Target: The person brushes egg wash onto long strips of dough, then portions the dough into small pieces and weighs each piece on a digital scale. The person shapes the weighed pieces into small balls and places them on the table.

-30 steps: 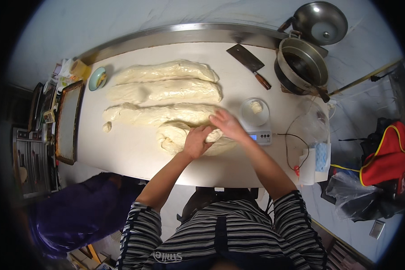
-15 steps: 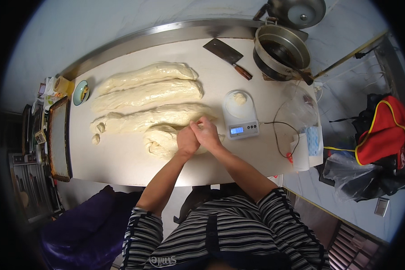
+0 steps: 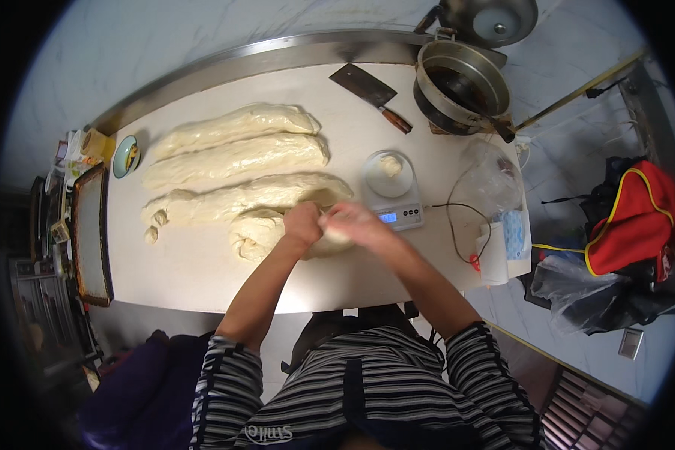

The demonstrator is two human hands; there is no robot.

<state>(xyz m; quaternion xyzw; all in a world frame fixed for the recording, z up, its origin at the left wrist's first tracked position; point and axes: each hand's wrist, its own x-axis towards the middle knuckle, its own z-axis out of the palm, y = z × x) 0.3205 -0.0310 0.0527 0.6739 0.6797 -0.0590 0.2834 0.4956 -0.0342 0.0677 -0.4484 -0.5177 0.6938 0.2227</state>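
Observation:
My left hand (image 3: pixel 303 223) is closed on the right part of a folded lump of soft, pale dough (image 3: pixel 256 234) near the front of the table. Just right of it, my right hand (image 3: pixel 354 225) is blurred by motion, its fingers curled in at the dough; their tips are hard to make out. Behind the lump lie three long, glossy dough rolls, the nearest roll (image 3: pixel 236 196), the middle roll (image 3: pixel 236 161) and the farthest roll (image 3: pixel 236 129). Right of my hands stands a white digital scale (image 3: pixel 406 202) with a small dough piece (image 3: pixel 390 166) on its round plate.
A cleaver (image 3: pixel 367 86) lies at the back, beside a metal pot (image 3: pixel 463 79) of dark liquid. A cable (image 3: pixel 451 225) runs from the scale past a plastic bag (image 3: pixel 495 180). On the left are a small bowl (image 3: pixel 126 156), dough scraps (image 3: pixel 156 223) and a baking tray (image 3: pixel 91 232).
My hands were pressed together at the dough; my right hand has drawn slightly to the right, away from my left. The whole view has shifted a little.

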